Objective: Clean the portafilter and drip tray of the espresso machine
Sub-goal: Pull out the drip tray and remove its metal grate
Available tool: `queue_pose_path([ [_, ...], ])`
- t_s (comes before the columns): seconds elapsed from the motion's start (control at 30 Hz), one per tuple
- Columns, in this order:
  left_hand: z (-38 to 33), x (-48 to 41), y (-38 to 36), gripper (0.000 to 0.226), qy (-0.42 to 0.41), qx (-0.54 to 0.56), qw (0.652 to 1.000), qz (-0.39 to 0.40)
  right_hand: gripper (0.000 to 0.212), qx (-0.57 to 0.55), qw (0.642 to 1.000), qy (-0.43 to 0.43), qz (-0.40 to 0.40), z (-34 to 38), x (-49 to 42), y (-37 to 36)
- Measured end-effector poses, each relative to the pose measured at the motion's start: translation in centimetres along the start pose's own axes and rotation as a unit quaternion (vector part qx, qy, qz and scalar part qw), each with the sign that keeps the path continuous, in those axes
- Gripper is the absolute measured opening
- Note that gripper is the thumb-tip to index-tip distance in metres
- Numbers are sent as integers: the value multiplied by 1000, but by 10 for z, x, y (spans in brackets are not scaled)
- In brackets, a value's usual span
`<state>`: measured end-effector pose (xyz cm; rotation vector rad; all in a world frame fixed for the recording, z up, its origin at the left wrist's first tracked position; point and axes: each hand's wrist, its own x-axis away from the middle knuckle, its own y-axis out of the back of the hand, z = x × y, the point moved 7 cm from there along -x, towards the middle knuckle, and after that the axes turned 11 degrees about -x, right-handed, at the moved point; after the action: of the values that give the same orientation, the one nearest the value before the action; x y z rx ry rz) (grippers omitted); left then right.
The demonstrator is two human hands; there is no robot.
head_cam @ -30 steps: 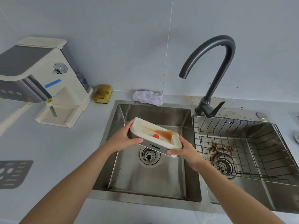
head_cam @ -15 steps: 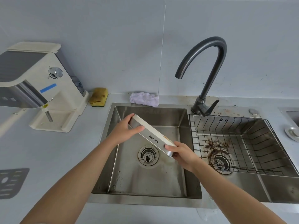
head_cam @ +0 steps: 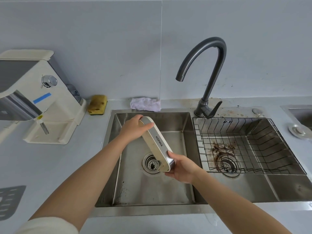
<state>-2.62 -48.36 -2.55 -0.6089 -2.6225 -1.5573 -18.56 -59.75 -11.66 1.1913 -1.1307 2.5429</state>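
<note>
At the near left edge of the counter lies a dark slotted plate (head_cam: 10, 200), likely the tray's cover, though that is a guess. Farther back stands the coffee machine (head_cam: 33, 92), its base bare where the tray would sit. Right of it, against the wall, are a yellow sponge (head_cam: 98, 104) and a pale cloth (head_cam: 145, 104).

The left hand (head_cam: 133, 128) grips the far, upper end of the drip tray (head_cam: 157, 142), with the thumb laid over the silver front. The tray hangs over the left sink (head_cam: 170, 122), right above the drain (head_cam: 151, 163), touching neither.

A second ago the tray sat only slightly tilted, open side up, with brown liquid and a red float showing inside. Half a second ago it had tipped further. Now it is turned on edge, the open side facing away, so only the lettered front and the cream underside show. No stream of liquid can be seen, but the waste has most likely gone into the basin.

The right hand (head_cam: 181, 168) holds the near, lower end, fingers curled beneath it.

Further right, the tap (head_cam: 207, 70) is not running, and its spout hangs over the left sink. Coffee grounds (head_cam: 222, 146) lie under the wire rack (head_cam: 244, 144) in the right basin. So emptying looks done, and rinsing and wiping the tray remain. The portafilter is not in view.
</note>
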Motion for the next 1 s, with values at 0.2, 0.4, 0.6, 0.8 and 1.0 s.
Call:
queue_pose_path([
  [0.2,-3,-9,-6,74,37,-121,992,25,57,-18,999,-29,-18,-7,-1,5],
  [0.4,3,-11,-10,77,68,-177,981,36,59,-24,997,-50,-54,-13,-5,11],
  [0.6,6,-11,-11,75,81,-215,973,27,67,-8,996,-65,-64,-15,-4,8],
  [0.8,8,-7,-10,75,89,-245,965,20,71,22,993,-74,-90,-17,-3,7],
  [1.0,14,-5,-8,77,80,-165,983,16,61,55,991,-28,-116,-6,-3,10],
])
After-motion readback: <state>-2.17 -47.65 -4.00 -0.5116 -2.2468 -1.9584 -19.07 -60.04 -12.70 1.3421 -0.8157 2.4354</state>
